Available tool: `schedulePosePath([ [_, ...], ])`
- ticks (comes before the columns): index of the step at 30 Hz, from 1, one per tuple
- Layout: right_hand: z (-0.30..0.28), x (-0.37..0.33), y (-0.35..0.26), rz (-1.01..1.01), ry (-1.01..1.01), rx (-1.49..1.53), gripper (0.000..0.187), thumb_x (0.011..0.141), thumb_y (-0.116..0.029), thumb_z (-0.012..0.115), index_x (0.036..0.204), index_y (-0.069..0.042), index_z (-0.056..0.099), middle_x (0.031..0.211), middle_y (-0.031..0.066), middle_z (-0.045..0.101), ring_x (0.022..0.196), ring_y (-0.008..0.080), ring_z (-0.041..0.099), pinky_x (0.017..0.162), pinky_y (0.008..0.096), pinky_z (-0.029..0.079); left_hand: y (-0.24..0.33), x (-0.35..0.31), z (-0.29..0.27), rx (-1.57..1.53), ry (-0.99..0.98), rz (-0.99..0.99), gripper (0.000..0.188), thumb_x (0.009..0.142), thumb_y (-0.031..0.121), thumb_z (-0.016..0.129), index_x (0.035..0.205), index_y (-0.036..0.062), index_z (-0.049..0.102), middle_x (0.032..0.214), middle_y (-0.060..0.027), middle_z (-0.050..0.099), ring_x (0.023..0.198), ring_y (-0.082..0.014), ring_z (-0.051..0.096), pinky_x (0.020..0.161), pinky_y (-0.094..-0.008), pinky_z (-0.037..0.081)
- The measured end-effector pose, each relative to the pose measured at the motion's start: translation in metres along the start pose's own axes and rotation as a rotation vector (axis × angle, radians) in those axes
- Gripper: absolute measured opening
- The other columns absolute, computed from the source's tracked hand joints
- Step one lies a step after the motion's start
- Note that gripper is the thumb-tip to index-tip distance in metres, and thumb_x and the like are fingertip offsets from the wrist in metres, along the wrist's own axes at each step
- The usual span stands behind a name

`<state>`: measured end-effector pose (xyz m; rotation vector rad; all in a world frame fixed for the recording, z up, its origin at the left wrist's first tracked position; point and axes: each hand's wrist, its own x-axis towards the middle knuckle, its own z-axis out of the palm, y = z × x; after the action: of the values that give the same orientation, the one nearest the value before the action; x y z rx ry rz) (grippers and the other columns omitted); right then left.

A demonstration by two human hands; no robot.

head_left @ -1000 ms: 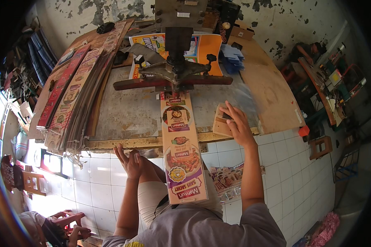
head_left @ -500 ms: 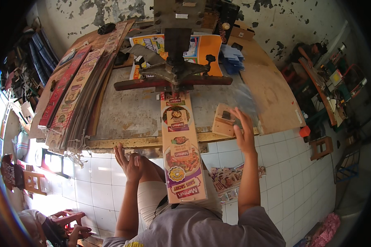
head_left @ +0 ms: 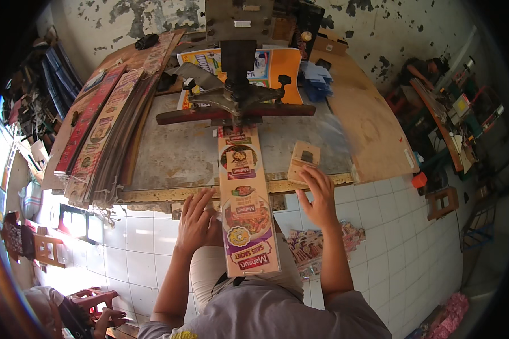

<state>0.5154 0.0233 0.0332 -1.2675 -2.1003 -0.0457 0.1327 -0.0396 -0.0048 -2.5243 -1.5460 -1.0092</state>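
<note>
The left hand [head_left: 195,223] has just come inward along the front edge of the counter [head_left: 175,161] and is just left of the printed strip [head_left: 244,198], fingers extended and slightly parted, nothing visible in its grasp. The right hand [head_left: 321,202] has moved from beside the wooden block [head_left: 306,153] to its near end, thumb spread from loosely curved fingers; whether a fingertip touches the block cannot be told. Both hands thus flank the strip, seemingly better placed for handling it; in the earlier frame they are farther apart. The strip runs from the press [head_left: 238,103] over the counter's front edge above the lap, much as before.
</note>
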Motion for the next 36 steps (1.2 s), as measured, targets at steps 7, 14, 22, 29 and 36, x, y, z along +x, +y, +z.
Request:
schedulePosePath([
  [7,-0.005,0.013,-0.003,0.057,-0.054,0.047,0.043,0.101,-0.015,0.076,0.142,-0.007,0.065,0.153,0.01,0.06,0.141,0.0356,0.056,0.117,0.052,0.046,-0.008,0.025,0.009,-0.153,-0.096,0.028,0.016,0.085,0.004,0.064,0.099,0.0039,0.056,0.166,-0.0142,0.054,0.158,-0.0315,0.046,0.131,-0.0581,0.032],
  [14,-0.005,0.016,0.003,0.082,-0.077,0.117,0.043,0.098,-0.012,0.08,0.14,-0.008,0.067,0.148,0.0102,0.065,0.137,0.0366,0.06,0.114,0.0507,0.051,-0.012,0.035,0.008,-0.185,-0.041,0.064,0.018,0.084,0.002,0.056,0.102,0.0008,0.051,0.162,-0.0161,0.057,0.155,-0.034,0.05,0.127,-0.0602,0.037],
  [22,-0.004,0.011,0.002,0.057,-0.055,0.267,0.042,0.096,-0.009,0.081,0.137,-0.004,0.072,0.144,0.0128,0.068,0.135,0.0343,0.062,0.112,0.0457,0.052,-0.013,0.04,0.014,-0.292,-0.012,0.044,0.021,0.085,0.001,0.054,0.106,0.0012,0.053,0.156,-0.0133,0.063,0.148,-0.0337,0.057,0.123,-0.0607,0.04],
  [29,-0.014,0.018,-0.045,-0.044,-0.074,0.41,0.04,0.092,-0.01,0.086,0.13,-0.002,0.074,0.141,0.0127,0.07,0.128,0.0357,0.065,0.105,0.0473,0.055,-0.009,0.043,0.018,-0.293,0.018,-0.007,0.029,0.082,0.002,0.053,0.111,0.0023,0.055,0.151,-0.0099,0.066,0.145,-0.0322,0.06,0.122,-0.0595,0.041],
  [36,-0.002,0.026,-0.073,-0.053,-0.17,0.568,0.043,0.09,-0.007,0.085,0.132,-0.005,0.074,0.142,0.012,0.069,0.13,0.0351,0.064,0.108,0.0469,0.053,-0.011,0.042,0.018,-0.305,0.038,0.017,0.031,0.081,0.002,0.052,0.112,0.0025,0.055,0.15,-0.0105,0.067,0.142,-0.0314,0.062,0.12,-0.0588,0.041],
])
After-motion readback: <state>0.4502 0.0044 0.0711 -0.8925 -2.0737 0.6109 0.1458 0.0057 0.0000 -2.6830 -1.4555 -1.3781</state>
